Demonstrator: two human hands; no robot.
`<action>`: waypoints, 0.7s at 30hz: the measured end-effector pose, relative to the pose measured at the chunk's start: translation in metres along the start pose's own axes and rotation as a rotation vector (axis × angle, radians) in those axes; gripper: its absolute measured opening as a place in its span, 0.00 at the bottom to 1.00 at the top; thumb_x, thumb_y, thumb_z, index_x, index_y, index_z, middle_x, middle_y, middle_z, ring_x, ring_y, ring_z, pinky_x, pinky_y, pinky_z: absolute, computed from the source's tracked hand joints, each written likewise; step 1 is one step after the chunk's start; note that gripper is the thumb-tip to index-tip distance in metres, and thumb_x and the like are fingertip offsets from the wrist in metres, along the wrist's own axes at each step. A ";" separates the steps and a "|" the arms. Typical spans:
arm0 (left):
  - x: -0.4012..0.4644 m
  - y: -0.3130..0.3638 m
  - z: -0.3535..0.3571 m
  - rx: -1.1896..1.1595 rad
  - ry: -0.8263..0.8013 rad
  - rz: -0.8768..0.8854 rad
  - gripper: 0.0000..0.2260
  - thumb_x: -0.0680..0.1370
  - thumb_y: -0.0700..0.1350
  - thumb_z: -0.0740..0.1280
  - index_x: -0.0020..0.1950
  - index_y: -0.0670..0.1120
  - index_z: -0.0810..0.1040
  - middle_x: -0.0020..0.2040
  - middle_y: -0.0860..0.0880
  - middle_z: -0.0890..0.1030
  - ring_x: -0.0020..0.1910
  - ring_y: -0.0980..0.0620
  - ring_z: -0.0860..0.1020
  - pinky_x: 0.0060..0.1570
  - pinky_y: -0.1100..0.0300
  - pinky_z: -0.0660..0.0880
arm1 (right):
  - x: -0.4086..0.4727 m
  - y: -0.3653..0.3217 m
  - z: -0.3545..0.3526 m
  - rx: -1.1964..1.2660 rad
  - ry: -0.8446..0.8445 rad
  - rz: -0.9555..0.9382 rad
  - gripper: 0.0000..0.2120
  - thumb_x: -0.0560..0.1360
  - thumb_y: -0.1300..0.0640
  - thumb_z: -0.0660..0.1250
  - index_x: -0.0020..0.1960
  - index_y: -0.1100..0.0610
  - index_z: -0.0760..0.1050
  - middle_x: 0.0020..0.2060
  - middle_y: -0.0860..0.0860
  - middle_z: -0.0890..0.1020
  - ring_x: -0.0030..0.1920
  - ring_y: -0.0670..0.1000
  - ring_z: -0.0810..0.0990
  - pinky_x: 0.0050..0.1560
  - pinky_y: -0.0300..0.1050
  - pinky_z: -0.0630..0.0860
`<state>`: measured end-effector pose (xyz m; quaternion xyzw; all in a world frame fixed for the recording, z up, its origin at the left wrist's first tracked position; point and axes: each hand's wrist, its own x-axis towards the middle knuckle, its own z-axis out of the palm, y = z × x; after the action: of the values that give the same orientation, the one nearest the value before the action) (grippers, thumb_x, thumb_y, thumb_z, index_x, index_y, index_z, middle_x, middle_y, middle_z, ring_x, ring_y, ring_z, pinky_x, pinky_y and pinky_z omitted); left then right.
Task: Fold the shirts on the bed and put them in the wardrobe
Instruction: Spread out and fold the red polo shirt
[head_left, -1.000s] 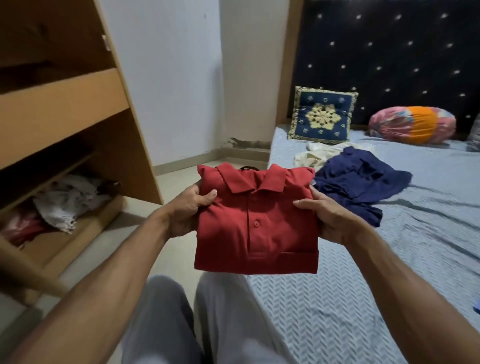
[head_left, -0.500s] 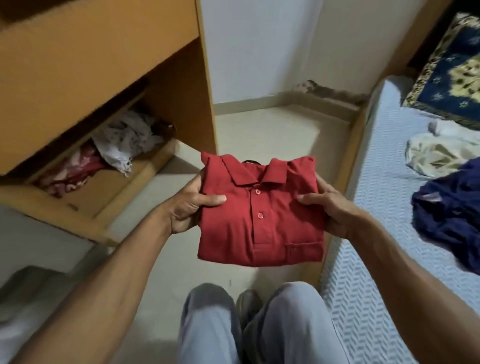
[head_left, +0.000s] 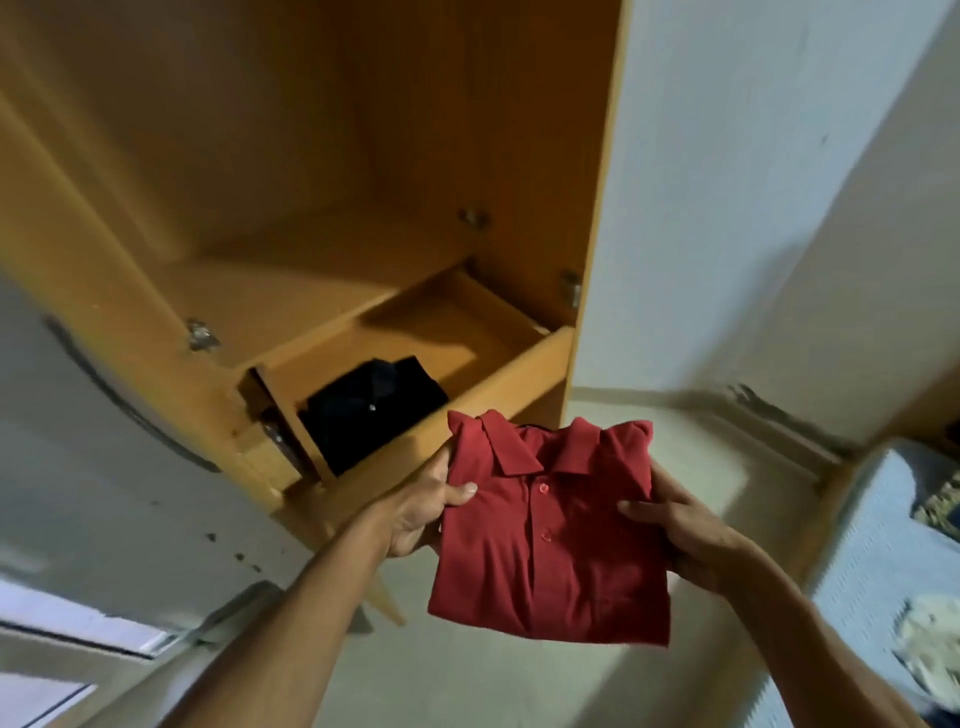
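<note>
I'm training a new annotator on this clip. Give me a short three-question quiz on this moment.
1. True or false: the red shirt lies in the drawer.
2. Which hands hold the red shirt? A) left only B) right only C) both
3. Fill in: the drawer already holds a folded ____ shirt.

Key: 1. False, it is held in front of the drawer. 2. C, left hand and right hand. 3. Black.

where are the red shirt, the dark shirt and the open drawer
red shirt (head_left: 550, 530), head view, button placket
dark shirt (head_left: 371, 410), head view, middle of the fold
open drawer (head_left: 519, 376), head view, front panel
</note>
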<state>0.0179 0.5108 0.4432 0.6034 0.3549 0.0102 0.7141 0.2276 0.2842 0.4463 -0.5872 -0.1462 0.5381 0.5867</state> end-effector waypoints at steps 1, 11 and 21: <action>-0.001 0.005 -0.004 -0.004 0.022 0.000 0.29 0.84 0.39 0.63 0.79 0.62 0.58 0.69 0.58 0.74 0.63 0.56 0.77 0.49 0.62 0.79 | 0.007 -0.009 0.004 -0.049 -0.008 -0.010 0.29 0.80 0.72 0.61 0.70 0.42 0.72 0.60 0.55 0.84 0.60 0.59 0.83 0.61 0.62 0.79; 0.039 0.038 -0.100 -0.098 0.455 -0.010 0.32 0.83 0.40 0.63 0.82 0.59 0.54 0.78 0.52 0.66 0.72 0.50 0.71 0.72 0.48 0.69 | 0.165 -0.104 0.075 -0.245 -0.189 0.083 0.40 0.71 0.70 0.73 0.74 0.41 0.67 0.61 0.60 0.81 0.58 0.64 0.83 0.58 0.66 0.79; 0.129 0.064 -0.195 0.044 0.892 -0.050 0.27 0.84 0.35 0.55 0.81 0.53 0.60 0.74 0.53 0.67 0.56 0.58 0.76 0.50 0.71 0.75 | 0.351 -0.133 0.157 -0.408 -0.289 0.113 0.34 0.76 0.70 0.68 0.74 0.43 0.67 0.57 0.54 0.84 0.55 0.57 0.85 0.53 0.59 0.83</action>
<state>0.0401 0.7517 0.4310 0.5464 0.6427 0.2446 0.4780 0.2954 0.6860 0.4395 -0.6179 -0.3009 0.6078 0.3979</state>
